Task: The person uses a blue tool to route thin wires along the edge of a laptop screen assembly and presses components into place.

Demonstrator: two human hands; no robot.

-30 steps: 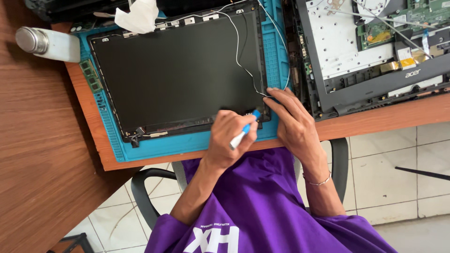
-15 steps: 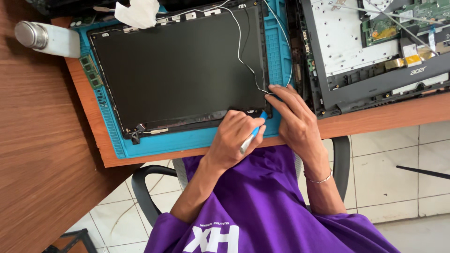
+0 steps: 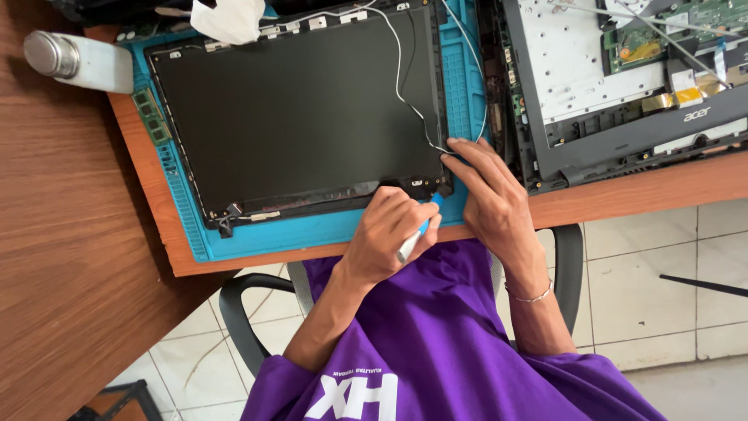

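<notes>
— Dark rectangular laptop screen panel (image 3: 300, 117) in its black lid frame is lying flat on the teal rubber work mat (image 3: 327, 234), which is sitting on the brown wooden worktop (image 3: 70, 257), right?

— Yes. Both hands are working at the panel's near corner. The left hand (image 3: 389, 234) is closing around a slim white tool with a blue tip (image 3: 417, 234), and the tip is pointing at that corner.

— And the other one?

— The right hand (image 3: 495, 199) is resting flat on the mat's edge, fingers stretched out and holding nothing — its fingertips are touching the frame corner where the thin white cable (image 3: 405, 78) is running down across the panel.

— What is lying around them?

— A white plastic bottle with a metal cap (image 3: 78, 61) is lying on its side at the far corner of the worktop, a green memory stick (image 3: 150, 115) is sitting on the mat's side strip, and crumpled white tissue (image 3: 228, 17) is resting at the panel's far edge. An opened grey laptop base (image 3: 623, 101) — boards and ribbon cables exposed — is lying just beside the mat.
</notes>
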